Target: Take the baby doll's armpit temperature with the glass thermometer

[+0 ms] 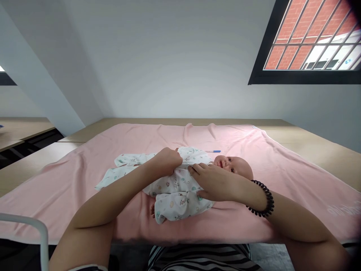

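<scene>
A baby doll (239, 166) lies on its back with its head to the right, dressed in a white printed top (177, 205) and matching trousers (111, 176). My left hand (170, 160) is closed at the front of the top, near the doll's waist, and seems to pinch the fabric; its fingertips are hidden. My right hand (213, 181) rests on the doll's chest beside the neck. Its fingers are laid along the top's front opening, with the thumb apart. One sleeve of the top points towards me, and a small doll hand (152, 210) shows at its cuff.
A pink blanket (93, 210) with some folds covers most of the wooden table (318, 150). Behind the doll lies a blue-capped pen-like stick (216, 151). A white curved rail (42, 233) stands at the lower left. Wall and barred window (313, 45) are beyond.
</scene>
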The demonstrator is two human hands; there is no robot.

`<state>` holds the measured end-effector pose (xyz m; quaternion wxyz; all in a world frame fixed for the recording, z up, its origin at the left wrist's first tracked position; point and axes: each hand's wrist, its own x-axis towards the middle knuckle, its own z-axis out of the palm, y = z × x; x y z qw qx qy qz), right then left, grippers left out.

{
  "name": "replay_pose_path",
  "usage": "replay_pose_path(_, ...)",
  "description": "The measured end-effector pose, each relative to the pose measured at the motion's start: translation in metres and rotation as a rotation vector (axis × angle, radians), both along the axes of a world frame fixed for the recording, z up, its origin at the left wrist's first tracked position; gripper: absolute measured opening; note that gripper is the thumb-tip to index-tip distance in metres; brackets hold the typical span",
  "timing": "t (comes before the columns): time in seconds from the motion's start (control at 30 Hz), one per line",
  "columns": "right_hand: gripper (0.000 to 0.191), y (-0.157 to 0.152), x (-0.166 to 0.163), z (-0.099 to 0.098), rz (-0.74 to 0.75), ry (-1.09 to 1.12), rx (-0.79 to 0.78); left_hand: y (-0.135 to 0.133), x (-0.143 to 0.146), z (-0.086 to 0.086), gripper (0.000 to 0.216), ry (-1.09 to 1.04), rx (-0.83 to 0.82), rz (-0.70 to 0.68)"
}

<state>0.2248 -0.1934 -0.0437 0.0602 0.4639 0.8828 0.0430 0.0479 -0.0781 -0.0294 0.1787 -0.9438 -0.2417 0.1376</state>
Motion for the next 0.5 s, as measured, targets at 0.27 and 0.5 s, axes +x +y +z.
replay_pose_path(0.27, 0.056, 0.002, 0.002, -0.006, 0.001, 0.034, -0.009, 0.001, -0.002, -0.008, 0.013, -0.021, 0.041, -0.012)
replay_pose_path(0.5, 0.029, -0.001, 0.006, 0.017, -0.036, -0.011, 0.002, 0.002, -0.011, 0.015, 0.008, -0.009, -0.114, 0.064)
